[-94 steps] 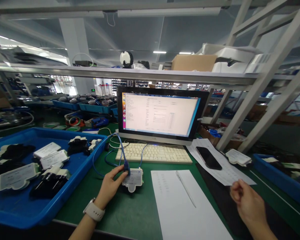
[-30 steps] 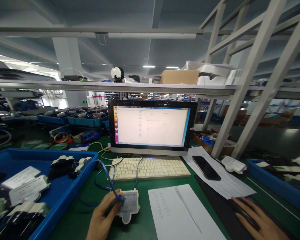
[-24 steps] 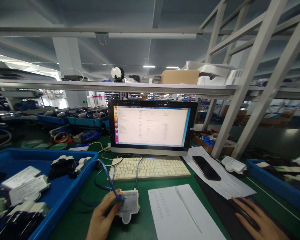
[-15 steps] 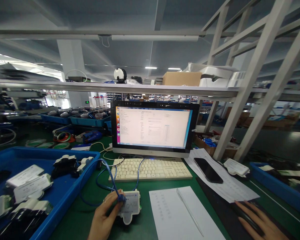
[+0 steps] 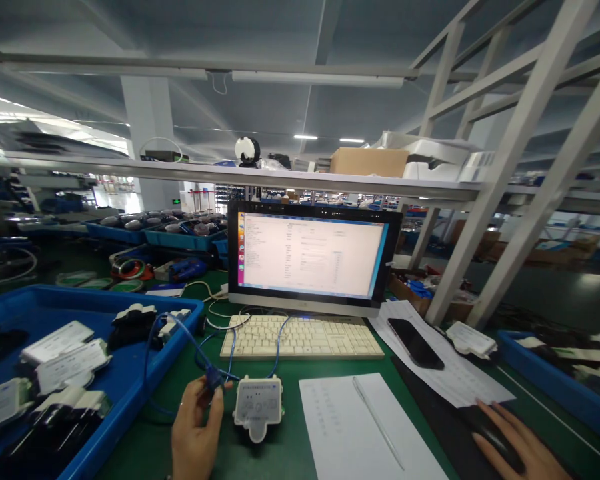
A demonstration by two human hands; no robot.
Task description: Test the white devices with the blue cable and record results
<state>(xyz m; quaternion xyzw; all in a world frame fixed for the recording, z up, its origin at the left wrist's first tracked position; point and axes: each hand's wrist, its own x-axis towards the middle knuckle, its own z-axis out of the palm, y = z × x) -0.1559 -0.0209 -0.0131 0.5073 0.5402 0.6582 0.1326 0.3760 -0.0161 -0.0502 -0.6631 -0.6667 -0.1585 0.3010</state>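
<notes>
My left hand [image 5: 199,420] pinches the plug end of a blue cable [image 5: 213,377] just left of a white plastic module [image 5: 258,405]. The plug is apart from the module, which lies face up on the green bench with printed markings and a rounded tab toward me. Another blue cable runs from the module's far side over the keyboard [image 5: 300,338]. At the right, my right hand [image 5: 523,443] rests curved over a black computer mouse [image 5: 493,437] on a dark mat. Ahead stands a monitor [image 5: 310,257] with a lit window of text.
A blue tray [image 5: 130,407] at the left holds several white and black modules. White paper [image 5: 330,433] with a pen [image 5: 377,421] lies in front, and a phone [image 5: 415,342] rests on more sheets. Another module [image 5: 471,340] and blue bin [image 5: 545,380] are at the right.
My left hand has moved left and pulled the blue cable's plug away from the module's face. My right hand stays on the mouse. The view has shifted slightly.
</notes>
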